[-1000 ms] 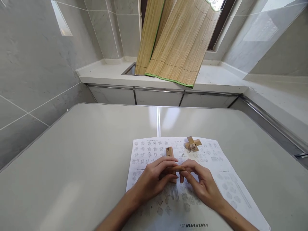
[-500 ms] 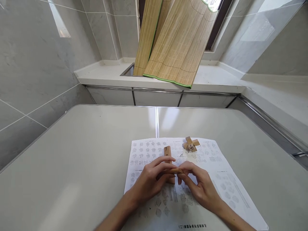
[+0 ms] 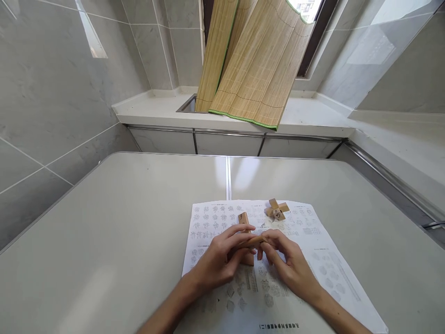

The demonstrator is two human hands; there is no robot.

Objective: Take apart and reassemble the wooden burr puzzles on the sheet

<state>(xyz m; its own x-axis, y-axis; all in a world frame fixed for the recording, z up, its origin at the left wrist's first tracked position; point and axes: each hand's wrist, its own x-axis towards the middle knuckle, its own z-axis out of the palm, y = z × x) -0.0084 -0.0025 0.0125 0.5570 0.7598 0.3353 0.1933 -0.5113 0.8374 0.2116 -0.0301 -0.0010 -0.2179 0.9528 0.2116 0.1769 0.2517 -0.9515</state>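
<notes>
A slim wooden piece (image 3: 255,240) is held level above the paper between both hands. My left hand (image 3: 220,253) has its fingers closed round the piece's left part. The fingertips of my right hand (image 3: 288,262) pinch its right end. Beneath my left fingers, a longer wooden bar (image 3: 244,218) with a dark mark near its top points away from me; its middle is hidden. Farther off to the right, a cross-shaped group of joined wooden pieces (image 3: 277,210) with marks on it rests on the printed paper sheet (image 3: 333,260).
The sheet lies on a pale table (image 3: 139,222) with a seam down its middle. Behind the table is a white ledge (image 3: 156,105), where a bamboo mat (image 3: 257,69) with green edging hangs before a window. Grey tiled walls stand on both sides.
The held piece has tilted, its right end now a little higher, and my right fingertips have shifted slightly on it. The whole view has moved slightly. The cross-shaped group stays on the paper.
</notes>
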